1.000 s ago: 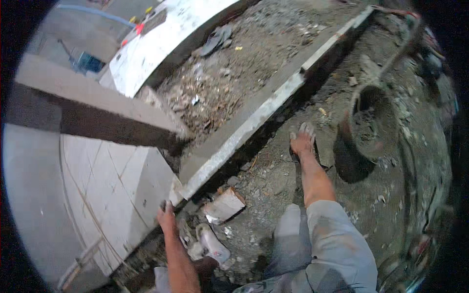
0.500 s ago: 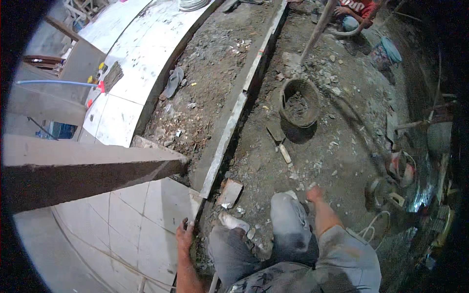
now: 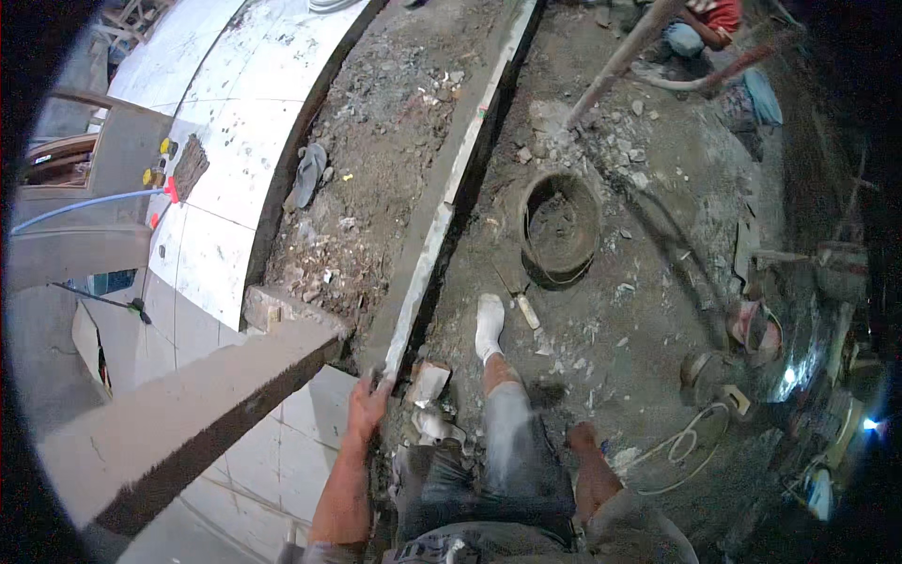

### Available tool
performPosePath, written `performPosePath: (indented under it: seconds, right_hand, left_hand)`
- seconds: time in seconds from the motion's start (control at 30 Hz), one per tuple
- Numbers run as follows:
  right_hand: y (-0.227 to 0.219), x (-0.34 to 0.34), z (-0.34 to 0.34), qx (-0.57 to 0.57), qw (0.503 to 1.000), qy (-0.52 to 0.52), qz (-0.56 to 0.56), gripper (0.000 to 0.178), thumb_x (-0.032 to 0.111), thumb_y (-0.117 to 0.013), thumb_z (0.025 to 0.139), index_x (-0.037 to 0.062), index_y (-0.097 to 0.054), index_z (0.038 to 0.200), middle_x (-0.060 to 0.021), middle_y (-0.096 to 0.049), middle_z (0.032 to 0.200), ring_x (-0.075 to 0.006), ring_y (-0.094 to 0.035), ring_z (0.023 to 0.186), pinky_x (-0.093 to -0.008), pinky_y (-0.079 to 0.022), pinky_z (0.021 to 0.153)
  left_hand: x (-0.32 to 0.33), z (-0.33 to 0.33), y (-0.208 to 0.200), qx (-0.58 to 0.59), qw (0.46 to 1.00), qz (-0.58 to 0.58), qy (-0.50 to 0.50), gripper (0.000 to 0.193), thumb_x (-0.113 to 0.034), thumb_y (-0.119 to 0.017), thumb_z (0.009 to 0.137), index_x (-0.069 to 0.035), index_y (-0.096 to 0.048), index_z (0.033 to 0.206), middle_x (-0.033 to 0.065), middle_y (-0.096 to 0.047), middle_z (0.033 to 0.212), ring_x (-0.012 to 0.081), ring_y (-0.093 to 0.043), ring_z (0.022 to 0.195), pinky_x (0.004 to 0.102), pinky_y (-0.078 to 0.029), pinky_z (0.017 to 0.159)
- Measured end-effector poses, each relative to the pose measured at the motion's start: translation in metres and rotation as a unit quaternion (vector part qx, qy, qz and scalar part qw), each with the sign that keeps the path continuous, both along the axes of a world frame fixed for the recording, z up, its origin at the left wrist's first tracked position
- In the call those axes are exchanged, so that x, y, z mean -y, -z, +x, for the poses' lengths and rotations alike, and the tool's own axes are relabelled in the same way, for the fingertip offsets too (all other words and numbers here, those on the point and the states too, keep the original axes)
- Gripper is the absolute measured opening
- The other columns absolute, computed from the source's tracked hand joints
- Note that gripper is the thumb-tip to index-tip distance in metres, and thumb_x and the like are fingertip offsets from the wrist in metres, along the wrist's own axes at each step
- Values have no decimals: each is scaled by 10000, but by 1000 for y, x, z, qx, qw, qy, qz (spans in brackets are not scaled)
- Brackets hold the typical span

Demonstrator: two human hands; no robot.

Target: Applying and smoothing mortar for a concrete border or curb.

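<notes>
My left hand (image 3: 366, 406) is at the near end of a long, narrow pale strip (image 3: 434, 246), its fingers touching the end and slightly apart. The strip runs away from me along a dark trench edge. My right hand (image 3: 581, 437) is low over the dirt beside my right leg, fingers curled in, with nothing visible in it. A trowel (image 3: 526, 308) with a pale handle lies on the ground ahead of my white-socked foot (image 3: 489, 324). Behind it stands a round bucket (image 3: 561, 230) with grey mortar inside. A broken brick-like block (image 3: 429, 383) lies near my left hand.
A thick beam (image 3: 207, 404) crosses at the left over pale tiles (image 3: 221, 244). A slipper (image 3: 309, 175) lies on the rubble. A slanted pole (image 3: 620, 66) stands ahead; a person in red (image 3: 719, 23) crouches beyond. Buckets (image 3: 754, 329) and a looped cord (image 3: 681, 451) are at right.
My white-socked foot has come forward beside the trowel. My left hand has moved up to the strip's end. My right hand now appears lower in view, and the view has shifted.
</notes>
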State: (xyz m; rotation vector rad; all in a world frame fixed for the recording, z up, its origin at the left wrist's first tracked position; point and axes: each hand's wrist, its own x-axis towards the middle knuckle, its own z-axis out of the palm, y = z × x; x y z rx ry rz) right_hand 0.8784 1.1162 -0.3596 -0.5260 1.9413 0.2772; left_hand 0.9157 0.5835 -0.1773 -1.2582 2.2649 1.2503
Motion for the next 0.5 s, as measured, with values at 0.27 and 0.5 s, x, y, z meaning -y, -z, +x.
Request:
performPosePath:
  seconds: [0.27,0.5]
  right_hand:
    - [-44,-32,-101,-165,951,-260,-1,189,204,-514,817,81,-603,929,-128,-603,729,-290,-596,753,-389,-481,726]
    - [-112,70,-234,-84,961,259,55,285,262,-580,760,51,-597,950,-139,-630,890,-330,-594,835,-414,-471,765]
  left_hand:
    - [-4,-172,-5,-31,996,82,16,326,-239,-577,819,-28,-562,1067,141,-627,934,224,-587,869,314,-436,782]
    - [13,-257,2,-62,992,109,9,329,-241,-584,826,-11,-561,1062,170,-620,893,217,-589,834,324,-446,770]
